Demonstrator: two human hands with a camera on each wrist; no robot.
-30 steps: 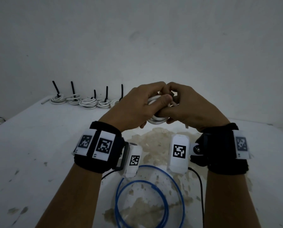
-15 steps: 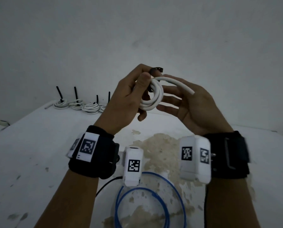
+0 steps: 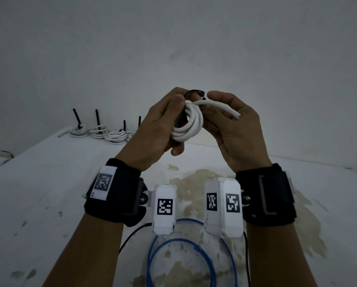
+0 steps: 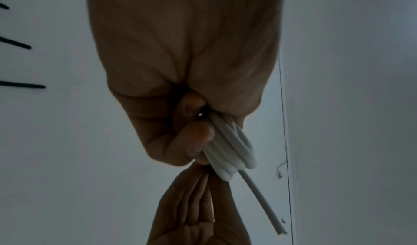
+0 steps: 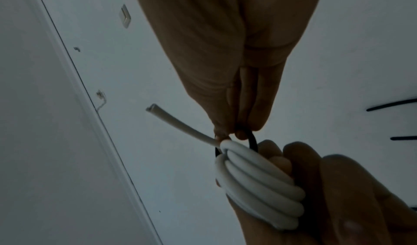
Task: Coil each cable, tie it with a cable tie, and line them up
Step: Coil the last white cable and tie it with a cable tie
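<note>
Two hands: left hand [image 3: 159, 129] gripping white cable coil [image 3: 189, 125], right hand [image 3: 233, 129] pinching black cable tie [image 5: 252, 141].

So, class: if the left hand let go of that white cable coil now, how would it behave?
The white cable coil would probably spring open: its free end juts out stiffly. The black cable tie looks unfastened. It seems light, held by the left hand alone.

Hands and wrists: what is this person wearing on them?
The hands are bare. Each forearm carries a black wrist strap with white tags printed in black-and-white square codes, and a white box, also coded, on its inner side. Thin black wires trail from them.
</note>
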